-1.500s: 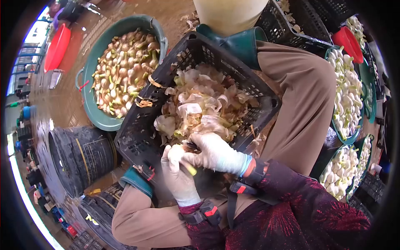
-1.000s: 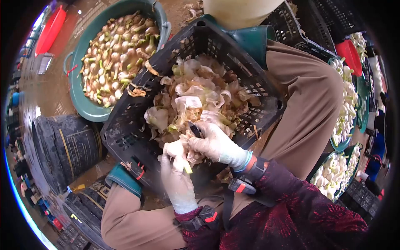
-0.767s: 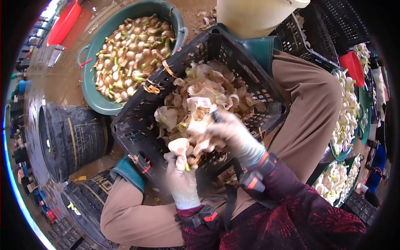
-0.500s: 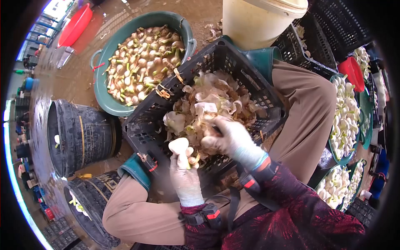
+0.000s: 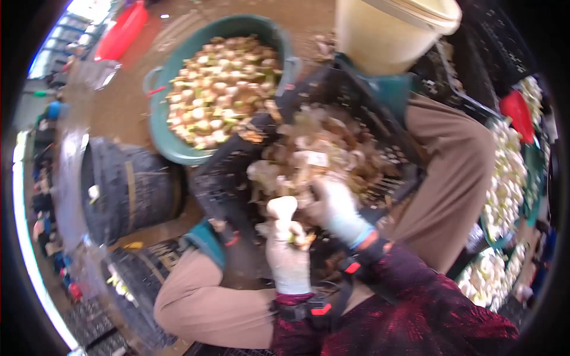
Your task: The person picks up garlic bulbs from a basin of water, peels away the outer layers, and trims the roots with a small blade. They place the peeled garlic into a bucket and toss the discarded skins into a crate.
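Note:
My left hand (image 5: 287, 261), in a whitish glove, is closed around a peeled white garlic bulb (image 5: 282, 207) that sticks up above the fingers. A yellowish scrap shows beside the thumb. Just right of it, my gloved right hand (image 5: 335, 207) has its fingers curled in over loose garlic skins (image 5: 323, 136); motion blur hides what they grip. Both hands are over the near part of a black plastic crate (image 5: 222, 185), which holds the heap of papery skins between my knees.
Unpeeled garlic (image 5: 222, 89) fills a green tub (image 5: 155, 127) beyond the crate. Dark buckets (image 5: 148, 187) lie at the left. A cream bucket (image 5: 380, 35) is at the back. Peeled garlic (image 5: 503, 178) fills tubs on the right, near a red basin (image 5: 516, 115).
The whole view has shifted, so the scene sits farther right and is blurred. My left hand still holds the garlic bulb upright; my right hand stays curled close to it.

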`<state>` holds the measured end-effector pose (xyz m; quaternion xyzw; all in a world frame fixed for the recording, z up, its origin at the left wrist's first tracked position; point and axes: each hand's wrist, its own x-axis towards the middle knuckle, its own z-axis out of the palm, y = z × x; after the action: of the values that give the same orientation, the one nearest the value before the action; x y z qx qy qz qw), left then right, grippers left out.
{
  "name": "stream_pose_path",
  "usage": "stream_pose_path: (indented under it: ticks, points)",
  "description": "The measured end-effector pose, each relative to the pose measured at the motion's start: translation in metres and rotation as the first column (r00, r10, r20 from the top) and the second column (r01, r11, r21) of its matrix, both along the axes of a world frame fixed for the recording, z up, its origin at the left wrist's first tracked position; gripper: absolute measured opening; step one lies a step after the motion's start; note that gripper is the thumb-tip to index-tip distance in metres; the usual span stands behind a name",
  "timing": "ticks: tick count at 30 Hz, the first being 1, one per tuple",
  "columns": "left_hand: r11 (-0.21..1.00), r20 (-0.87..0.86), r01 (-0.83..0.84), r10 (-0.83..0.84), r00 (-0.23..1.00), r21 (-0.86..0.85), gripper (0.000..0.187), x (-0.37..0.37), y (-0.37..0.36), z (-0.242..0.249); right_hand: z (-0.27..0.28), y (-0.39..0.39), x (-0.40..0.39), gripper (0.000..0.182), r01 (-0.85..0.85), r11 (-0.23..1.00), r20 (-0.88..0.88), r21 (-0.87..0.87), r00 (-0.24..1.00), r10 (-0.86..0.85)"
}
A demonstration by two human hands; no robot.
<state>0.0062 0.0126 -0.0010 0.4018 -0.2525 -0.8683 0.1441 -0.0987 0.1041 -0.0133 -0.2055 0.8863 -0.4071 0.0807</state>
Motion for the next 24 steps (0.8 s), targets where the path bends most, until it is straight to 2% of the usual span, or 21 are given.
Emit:
stream_pose_path:
  ticks: [2,4,5,6,7,8,9,10,11,12,13,14,16,17,18,20,23,24]
  points:
    - [0.992,-0.038,-0.09,0.094,0.995,0.09,0.028,0.001,-0.008,0.001,-0.022,0.005,-0.007,0.014,0.136,0.939,0.396,-0.315,0.918,0.0]
    - [0.978,-0.137,-0.103,0.129,0.982,0.183,0.029,0.002,-0.029,0.024,-0.014,0.003,-0.007,0.015,0.133,0.956,0.161,-0.261,0.982,-0.093]
    - [0.968,-0.125,-0.19,0.212,0.969,0.165,0.03,-0.002,-0.046,0.033,-0.018,0.005,-0.006,0.016,0.108,0.967,0.173,-0.229,0.983,-0.069]
    - [0.966,-0.118,-0.249,0.257,0.959,0.076,0.03,-0.009,-0.07,0.052,-0.018,0.006,-0.006,0.016,0.093,0.979,0.183,-0.184,0.981,-0.059]
    - [0.933,-0.081,-0.356,0.359,0.93,0.048,0.033,-0.017,-0.101,0.075,-0.017,0.007,-0.006,0.017,0.061,0.983,0.115,-0.171,0.992,-0.042]
    - [0.923,-0.22,-0.338,0.297,0.929,-0.185,0.036,-0.022,-0.132,0.09,-0.015,0.007,-0.006,0.017,0.072,0.982,0.107,-0.172,0.993,-0.054]
    - [0.946,-0.371,-0.203,0.099,0.923,-0.253,0.041,-0.02,-0.178,0.101,-0.013,0.008,-0.005,0.017,0.015,0.98,0.085,-0.198,0.996,0.001]
    - [0.959,-0.519,-0.221,0.101,0.849,-0.176,0.045,-0.02,-0.226,0.112,-0.01,0.013,-0.003,0.018,-0.034,0.977,0.066,-0.211,0.997,0.049]
    - [0.944,-0.504,-0.322,0.242,0.829,-0.075,0.054,-0.031,-0.245,0.143,0.002,0.017,0.0,0.02,-0.112,0.971,0.093,-0.211,0.987,0.133]
    - [0.929,-0.567,-0.369,0.292,0.77,-0.023,0.065,-0.038,-0.264,0.151,0.017,0.016,0.0,0.024,-0.142,0.966,0.084,-0.216,0.983,0.163]
    - [0.922,-0.575,-0.359,0.216,0.789,-0.146,0.067,-0.051,-0.276,0.15,0.01,0.016,0.001,0.026,-0.213,0.965,0.153,-0.156,0.96,0.237]
    - [0.911,-0.474,-0.312,0.156,0.866,-0.27,0.057,-0.07,-0.281,0.144,0.018,0.015,0.001,0.027,-0.267,0.961,0.207,-0.075,0.938,0.277]
    - [0.942,-0.336,-0.021,-0.098,0.937,-0.334,0.046,-0.124,-0.262,0.125,0.014,0.014,0.003,0.024,-0.275,0.954,0.314,-0.118,0.901,0.298]
    - [0.916,-0.19,0.095,-0.18,0.965,-0.389,0.038,-0.151,-0.247,0.114,0.01,0.016,0.004,0.023,-0.288,0.949,0.298,-0.124,0.902,0.313]
    - [0.817,0.05,0.227,-0.237,0.97,-0.531,0.03,-0.183,-0.243,0.097,0.006,0.019,0.004,0.023,-0.301,0.945,0.283,-0.131,0.902,0.327]
    - [0.642,0.241,0.471,-0.416,0.877,-0.606,0.034,-0.235,-0.24,0.062,-0.001,0.022,-0.002,0.024,-0.269,0.943,0.209,-0.197,0.928,0.308]
    - [0.395,0.571,0.667,-0.344,0.745,-0.631,0.033,-0.306,-0.277,-0.009,-0.008,0.023,-0.011,0.025,-0.196,0.961,0.385,-0.196,0.886,0.259]
    - [0.388,0.658,0.719,-0.301,0.69,-0.577,0.031,-0.328,-0.275,-0.018,-0.005,0.024,-0.017,0.024,-0.197,0.96,0.449,-0.197,0.852,0.268]
